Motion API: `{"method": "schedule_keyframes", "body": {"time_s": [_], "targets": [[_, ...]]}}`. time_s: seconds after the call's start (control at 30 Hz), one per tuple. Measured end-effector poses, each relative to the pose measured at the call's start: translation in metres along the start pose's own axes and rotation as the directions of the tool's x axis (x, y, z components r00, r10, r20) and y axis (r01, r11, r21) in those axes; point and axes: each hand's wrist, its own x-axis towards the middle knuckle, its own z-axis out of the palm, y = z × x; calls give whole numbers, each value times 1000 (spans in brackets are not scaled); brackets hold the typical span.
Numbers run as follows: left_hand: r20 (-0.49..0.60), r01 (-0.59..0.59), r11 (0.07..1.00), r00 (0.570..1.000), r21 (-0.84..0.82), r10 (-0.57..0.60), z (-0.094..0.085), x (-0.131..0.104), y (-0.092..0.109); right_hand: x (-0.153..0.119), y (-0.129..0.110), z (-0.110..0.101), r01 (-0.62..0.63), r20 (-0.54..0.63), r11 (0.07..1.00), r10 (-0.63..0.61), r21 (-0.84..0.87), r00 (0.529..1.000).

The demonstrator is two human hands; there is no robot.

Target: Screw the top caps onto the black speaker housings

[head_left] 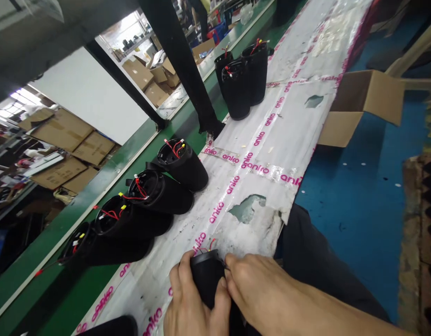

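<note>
A black cylindrical housing (207,275) stands close to me on the bench, with thin red wires rising from its top opening. Wrapped around its near side is my left hand (194,298), fingers on one flank and thumb on the other. At the right edge of its rim my right hand (250,280) is closed, fingertips pinched against the side; a small dark bit shows at the fingertips, too small to name. Beyond, a row of similar black housings (163,191) lines the left bench edge, red wires and white or yellow connectors poking out.
Farther along stand more black housings (238,88). Taped white sheeting (257,144), torn in places, covers the bench beside a green surface (138,154). A dark post (182,60) rises at the left. An open cardboard box (344,112) is right of the bench.
</note>
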Motion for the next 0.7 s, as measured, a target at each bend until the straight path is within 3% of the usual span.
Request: {"method": "schedule_keyframes", "body": {"time_s": [0.1,0.27,0.4,0.5,0.7], "targets": [[-25,-17,1000,1000,6,18,0,0,1,-4,0,-4,15,-34,1000,-16,-18,999],[-47,-39,982,998,-187,31,-2,4,-8,-8,2,12,29,-262,996,-6,85,965],[-40,-18,873,999,-487,-1,-5,8,-24,-16,1,16,-38,-379,930,185,364,907],[-33,0,802,999,-598,-25,-8,6,-36,-25,8,15,4,-450,866,256,500,855],[8,-40,607,997,-794,77,-17,-1,-46,-25,20,5,171,-461,863,78,474,884]]}}
